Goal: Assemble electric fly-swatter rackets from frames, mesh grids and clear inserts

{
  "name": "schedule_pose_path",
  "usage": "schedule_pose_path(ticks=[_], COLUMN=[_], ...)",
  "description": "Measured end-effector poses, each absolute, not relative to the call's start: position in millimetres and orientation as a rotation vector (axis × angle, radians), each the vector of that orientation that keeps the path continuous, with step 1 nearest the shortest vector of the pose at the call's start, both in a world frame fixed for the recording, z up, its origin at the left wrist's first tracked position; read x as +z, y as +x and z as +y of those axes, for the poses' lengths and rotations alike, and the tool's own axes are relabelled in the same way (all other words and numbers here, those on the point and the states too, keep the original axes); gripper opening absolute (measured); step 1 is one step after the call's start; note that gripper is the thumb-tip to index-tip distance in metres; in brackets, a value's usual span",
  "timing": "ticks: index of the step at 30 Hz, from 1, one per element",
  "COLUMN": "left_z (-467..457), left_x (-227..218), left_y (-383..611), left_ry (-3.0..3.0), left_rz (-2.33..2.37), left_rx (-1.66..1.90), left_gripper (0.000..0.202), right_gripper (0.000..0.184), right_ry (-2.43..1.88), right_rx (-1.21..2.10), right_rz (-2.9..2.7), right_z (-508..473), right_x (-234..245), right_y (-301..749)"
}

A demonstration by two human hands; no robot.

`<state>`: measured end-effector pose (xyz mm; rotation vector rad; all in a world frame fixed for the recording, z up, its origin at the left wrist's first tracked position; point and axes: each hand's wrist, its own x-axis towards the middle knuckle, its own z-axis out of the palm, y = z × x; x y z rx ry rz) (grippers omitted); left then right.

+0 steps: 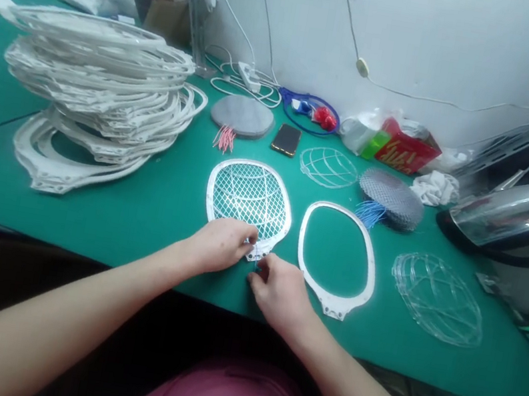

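A white oval racket frame filled with wire mesh (250, 197) lies on the green table (162, 201) in front of me. My left hand (220, 243) rests curled on its near neck end, fingers pinched at the frame's tab. My right hand (279, 290) is closed just below that tab, pinching something too small to make out. An empty white oval frame (306, 244) lies just right of my right hand.
A tall stack of white frames (102, 76) stands at the left. Behind lie a grey mesh pile with pink wires (242, 116), a phone (286, 139), a wire grid (328, 167), a grey mesh pile with blue wires (390, 199), and clear wire grids (438, 298) at right.
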<state>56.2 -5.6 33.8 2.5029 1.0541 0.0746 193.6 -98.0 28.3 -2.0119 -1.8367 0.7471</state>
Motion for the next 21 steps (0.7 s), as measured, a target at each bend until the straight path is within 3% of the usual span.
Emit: schedule_pose_path(ticks=[8,14,16,21], left_z=[-1.7,-2.9,-3.1,2.0], left_x=[31.8,26.7,28.2,37.2], left_y=[56.5,56.1,56.9,63.0], left_ry=[2.46,2.46,2.464,2.454], left_rz=[1.05,1.088,1.093,1.082], left_rx=[0.062,0.092,0.091,-0.012], left_gripper=[0.018,0.018,0.018,0.015], right_gripper=[0.015,0.014,0.016,0.021], right_ry=[-2.081,-1.962,-1.935,-1.991], right_rx=[0.803,1.294,1.209,0.577], right_rz=[-1.786,-1.481,-1.59,-2.164], right_z=[-84.3,-76.2,-78.7,-93.8], right_x=[35.5,42.2,41.2,35.4], right_y=[196.5,198.4,195.5,189.8])
